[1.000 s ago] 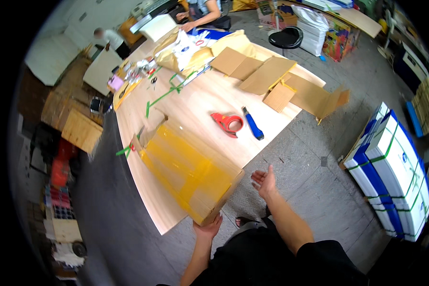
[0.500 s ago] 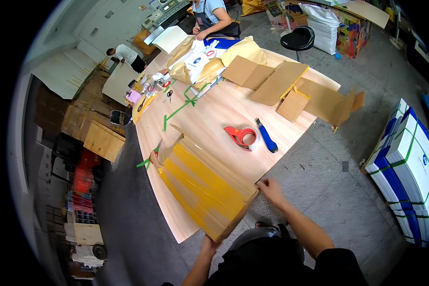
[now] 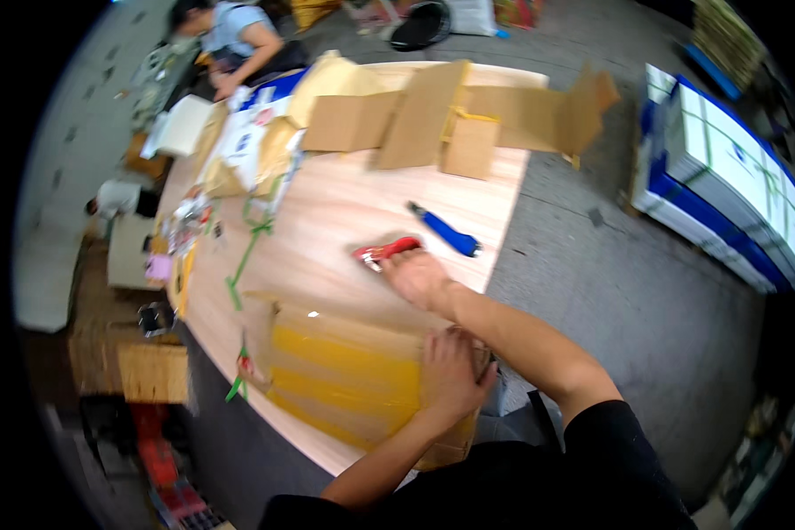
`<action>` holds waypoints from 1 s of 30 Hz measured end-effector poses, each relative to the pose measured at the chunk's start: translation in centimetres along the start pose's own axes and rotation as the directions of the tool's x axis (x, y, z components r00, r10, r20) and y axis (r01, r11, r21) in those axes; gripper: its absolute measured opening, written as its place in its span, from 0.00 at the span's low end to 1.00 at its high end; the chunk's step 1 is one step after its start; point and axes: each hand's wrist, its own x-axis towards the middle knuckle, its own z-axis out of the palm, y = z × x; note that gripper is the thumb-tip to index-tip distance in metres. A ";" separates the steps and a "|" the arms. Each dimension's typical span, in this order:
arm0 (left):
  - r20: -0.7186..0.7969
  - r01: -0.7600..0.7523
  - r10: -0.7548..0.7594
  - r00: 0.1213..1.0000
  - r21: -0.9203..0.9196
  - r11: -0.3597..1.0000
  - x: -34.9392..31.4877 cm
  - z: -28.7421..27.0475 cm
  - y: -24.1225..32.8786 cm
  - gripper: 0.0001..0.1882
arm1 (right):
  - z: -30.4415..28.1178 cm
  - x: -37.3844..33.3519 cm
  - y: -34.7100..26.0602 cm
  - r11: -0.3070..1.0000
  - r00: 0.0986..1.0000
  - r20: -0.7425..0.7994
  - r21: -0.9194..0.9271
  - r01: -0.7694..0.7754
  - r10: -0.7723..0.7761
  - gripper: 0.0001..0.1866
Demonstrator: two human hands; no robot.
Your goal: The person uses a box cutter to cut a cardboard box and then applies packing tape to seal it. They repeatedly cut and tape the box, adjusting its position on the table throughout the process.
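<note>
Head view, looking down at a pale wooden table [image 3: 327, 221]. The left hand [image 3: 446, 375] presses flat, fingers spread, on a brown cardboard box wrapped in yellow tape [image 3: 353, 380] at the table's near edge. The right hand [image 3: 420, 278] reaches forward and closes over a red tape dispenser [image 3: 389, 250] lying just beyond the box. This looks like the moment of picking up the tape; sealing would call for lifting it over to the box. A blue-handled cutter [image 3: 446, 231] lies near, flattened cardboard sheets [image 3: 433, 115] farther off.

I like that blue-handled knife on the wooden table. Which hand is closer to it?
Right. The right hand rests just beside the blue-handled knife; the left hand lies farther back on the yellow-taped cardboard box.
</note>
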 end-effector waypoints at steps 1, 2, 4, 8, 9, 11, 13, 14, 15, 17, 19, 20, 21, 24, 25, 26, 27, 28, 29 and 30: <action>-0.012 0.008 -0.008 1.000 -0.003 1.000 0.0 0.5 0.0 0.34 | -0.9 0.0 -0.3 0.999 0.998 0.047 0.018 -0.034 0.033 0.14; -0.040 0.019 -0.019 0.999 0.013 1.000 -0.2 0.2 0.5 0.34 | -1.1 -0.4 -0.7 0.996 0.994 0.093 0.051 -0.069 0.064 0.14; -0.050 -0.011 0.012 0.999 0.025 1.000 0.4 0.1 1.2 0.33 | -0.6 -1.0 0.3 0.997 0.993 0.087 0.017 -0.078 0.076 0.16; 0.023 -0.066 0.064 0.998 0.073 0.995 -0.6 -0.1 1.4 0.30 | -5.1 -4.8 1.0 0.914 0.996 -0.040 0.402 -0.059 0.082 0.18; 0.029 -0.084 0.082 0.996 0.093 0.992 -0.8 0.0 1.3 0.28 | -6.6 -7.1 1.1 0.835 0.980 -0.071 0.538 -0.119 0.186 0.18; 0.039 -0.119 0.115 0.993 0.136 0.983 -1.3 0.2 1.1 0.26 | -8.7 -14.6 1.4 0.608 0.919 -0.087 0.773 -0.181 0.384 0.18; 0.063 -0.132 0.123 0.990 0.174 0.976 -1.8 0.0 1.2 0.24 | -8.0 -23.1 0.9 0.091 0.811 0.038 0.990 -0.112 0.583 0.17; 0.068 -0.124 0.113 0.991 0.195 0.973 -2.4 -0.1 1.1 0.22 | -7.6 -26.5 -0.1 -0.272 0.704 0.182 0.962 0.017 0.687 0.18; 0.085 -0.139 0.124 0.989 0.202 0.969 -2.4 0.3 1.2 0.21 | -6.0 -30.0 -0.9 -0.454 0.623 0.245 0.868 0.200 0.743 0.19; 0.116 -0.148 0.126 0.985 0.212 0.966 -2.3 0.8 1.5 0.20 | -1.4 -34.8 -2.5 -0.561 0.489 0.301 0.600 0.570 0.819 0.21; 0.118 -0.161 0.141 0.983 0.188 0.969 -2.4 1.3 1.6 0.18 | 3.3 -36.9 -4.6 -0.500 0.402 0.320 0.341 0.796 0.858 0.25; 0.114 -0.163 0.145 0.983 0.171 0.972 -2.5 1.5 1.6 0.18 | 4.5 -36.6 -5.5 -0.479 0.379 0.358 0.250 0.841 0.853 0.24; 0.107 -0.157 0.141 0.984 0.161 0.974 -2.7 1.7 1.5 0.17 | 5.7 -35.4 -6.7 -0.473 0.354 0.412 0.234 0.849 0.839 0.24; 0.089 -0.153 0.142 0.986 0.140 0.978 -2.2 2.4 1.6 0.16 | 5.7 -30.5 -8.5 -0.523 0.311 0.528 0.317 0.791 0.790 0.22; 0.082 -0.155 0.145 0.986 0.141 0.978 -2.0 2.6 1.6 0.16 | 5.4 -29.8 -8.7 -0.540 0.321 0.527 0.337 0.771 0.787 0.21; 0.069 -0.158 0.149 0.986 0.153 0.976 -2.0 2.5 1.6 0.16 | 5.2 -30.1 -8.6 -0.558 0.362 0.493 0.338 0.758 0.791 0.22; 0.069 -0.162 0.153 0.986 0.164 0.973 -2.1 2.1 1.3 0.15 | 4.9 -30.5 -9.1 -0.574 0.397 0.465 0.341 0.745 0.791 0.22; 0.071 -0.168 0.157 0.985 0.177 0.970 -2.3 1.8 1.1 0.15 | 4.6 -31.4 -9.4 -0.552 0.406 0.412 0.341 0.761 0.816 0.22; 0.073 -0.169 0.158 0.985 0.189 0.967 -2.6 1.7 0.7 0.14 | 4.3 -32.8 -9.6 -0.534 0.393 0.391 0.377 0.757 0.832 0.22; 0.143 -0.163 0.135 0.980 0.203 0.965 -1.9 1.6 1.0 0.14 | 4.3 -34.6 -9.5 -0.512 0.359 0.394 0.416 0.751 0.846 0.22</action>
